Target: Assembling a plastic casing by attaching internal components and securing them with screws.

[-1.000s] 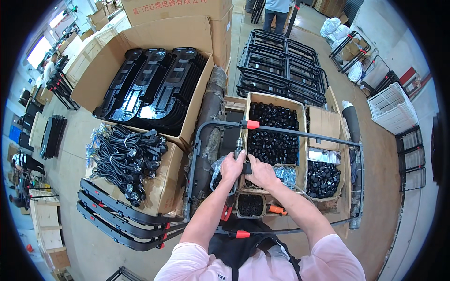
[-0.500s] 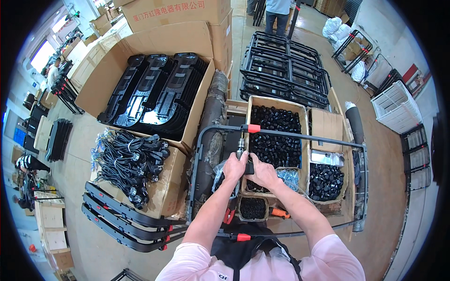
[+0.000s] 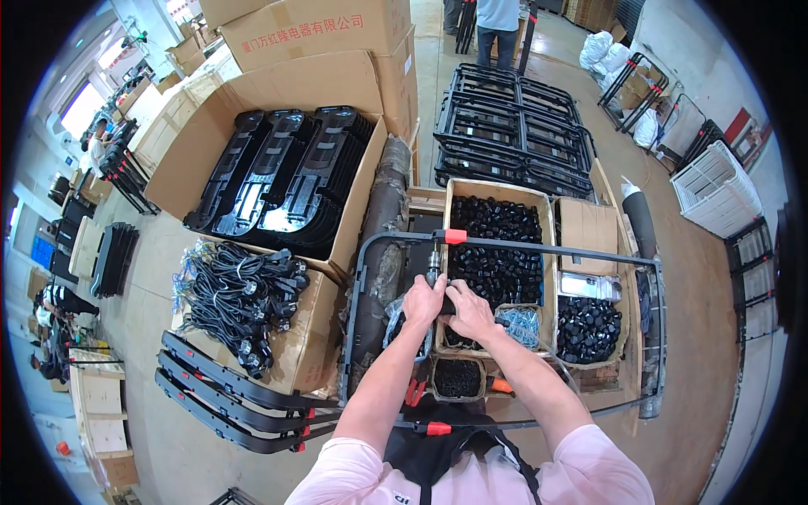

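A power drill [image 3: 433,263] points away from me, its tip up against the far bar of a black tubular frame [image 3: 555,249], beside a red clip [image 3: 454,236]. My left hand [image 3: 423,300] is closed around the drill's body behind the chuck. From the other side my right hand [image 3: 470,310] grips its dark rear part; the fingers partly cover it. The frame lies across the boxes before me, its near bar carrying another red clip [image 3: 438,428] close to my body.
Below the frame are a box of small black parts [image 3: 497,220], a bag of screws [image 3: 520,324] and a box of black caps [image 3: 589,328]. Bundled power cords [image 3: 231,290], black curved bars [image 3: 223,396] and a carton of black panels [image 3: 282,181] sit left. Stacked frames [image 3: 513,126] lie beyond.
The view has shifted slightly, so the surroundings sit a little lower and further right. Both hands stay on the drill at the same red clip.
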`<state>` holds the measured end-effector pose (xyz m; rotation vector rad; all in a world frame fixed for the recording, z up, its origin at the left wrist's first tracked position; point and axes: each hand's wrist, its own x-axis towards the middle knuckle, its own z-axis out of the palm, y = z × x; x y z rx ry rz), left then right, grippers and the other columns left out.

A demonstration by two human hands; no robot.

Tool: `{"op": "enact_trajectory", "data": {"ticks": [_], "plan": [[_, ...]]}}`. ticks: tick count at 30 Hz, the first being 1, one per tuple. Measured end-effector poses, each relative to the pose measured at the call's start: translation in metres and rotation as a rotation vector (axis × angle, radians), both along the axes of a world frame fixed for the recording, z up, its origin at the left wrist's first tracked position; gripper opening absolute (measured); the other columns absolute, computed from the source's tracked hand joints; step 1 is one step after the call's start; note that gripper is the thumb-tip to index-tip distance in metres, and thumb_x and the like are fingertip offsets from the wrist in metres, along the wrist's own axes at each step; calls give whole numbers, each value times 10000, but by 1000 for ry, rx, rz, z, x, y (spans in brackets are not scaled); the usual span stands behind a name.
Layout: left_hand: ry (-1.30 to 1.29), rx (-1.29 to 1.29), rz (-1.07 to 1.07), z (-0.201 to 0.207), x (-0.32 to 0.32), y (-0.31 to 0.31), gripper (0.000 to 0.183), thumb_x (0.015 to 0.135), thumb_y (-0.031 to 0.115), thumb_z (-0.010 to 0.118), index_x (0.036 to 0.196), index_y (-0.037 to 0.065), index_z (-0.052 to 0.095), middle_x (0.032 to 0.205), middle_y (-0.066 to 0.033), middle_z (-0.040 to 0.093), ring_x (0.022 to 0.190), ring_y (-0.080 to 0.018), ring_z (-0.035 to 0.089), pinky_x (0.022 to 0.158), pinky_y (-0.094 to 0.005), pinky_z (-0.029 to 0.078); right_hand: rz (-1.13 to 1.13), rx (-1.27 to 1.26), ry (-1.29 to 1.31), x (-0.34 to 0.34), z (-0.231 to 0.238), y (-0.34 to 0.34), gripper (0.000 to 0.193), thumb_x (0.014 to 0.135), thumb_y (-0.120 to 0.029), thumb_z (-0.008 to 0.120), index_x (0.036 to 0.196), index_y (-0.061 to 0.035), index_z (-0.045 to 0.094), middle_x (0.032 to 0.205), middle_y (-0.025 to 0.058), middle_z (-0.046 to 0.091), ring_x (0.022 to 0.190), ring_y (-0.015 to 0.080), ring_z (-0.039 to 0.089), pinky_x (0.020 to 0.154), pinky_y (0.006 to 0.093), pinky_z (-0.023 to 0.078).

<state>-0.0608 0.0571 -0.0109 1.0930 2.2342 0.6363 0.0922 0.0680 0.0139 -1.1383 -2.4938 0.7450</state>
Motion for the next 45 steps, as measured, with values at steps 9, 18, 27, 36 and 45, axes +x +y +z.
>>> {"op": "enact_trajectory", "data": {"ticks": [9, 18, 27, 36, 45], "plan": [[2, 6, -20, 7, 1, -8, 682, 969, 610, 619, 1119, -55, 612, 1073, -356, 721, 1062, -511, 699, 951, -555, 538, -31, -60, -41, 3, -1, -9, 544, 778, -186, 853, 1233, -58, 582, 1311, 139, 573, 1152, 420, 648, 907, 516, 569], [106, 29, -97, 6, -3, -14, 640, 969, 580, 623, 1017, -57, 666, 1017, -352, 729, 1012, -509, 716, 912, -572, 556, -13, -52, -63, 8, -3, -16, 583, 796, -207, 845, 1290, -57, 574, 1370, 167, 569, 1157, 431, 653, 953, 525, 560], [251, 96, -207, 11, 12, -28, 617, 967, 565, 635, 961, -51, 685, 944, -315, 737, 906, -479, 734, 809, -560, 586, 17, -17, -150, 28, 1, -28, 662, 772, -274, 867, 1303, -38, 550, 1213, 235, 645, 1084, 431, 689, 899, 507, 581], [202, 108, -190, 17, 40, -18, 605, 966, 546, 655, 1000, -58, 652, 990, -301, 729, 933, -487, 722, 846, -567, 573, -57, -59, -120, 53, -2, -16, 816, 758, -278, 854, 1423, -10, 464, 1194, 247, 687, 1064, 443, 697, 913, 509, 576], [214, 76, -185, 13, 42, -14, 586, 977, 541, 649, 1039, -41, 624, 1017, -286, 724, 933, -473, 728, 819, -548, 594, -52, -82, -123, 55, -7, -10, 795, 750, -266, 842, 1406, -9, 474, 1202, 244, 691, 1073, 439, 694, 911, 515, 576]]}}
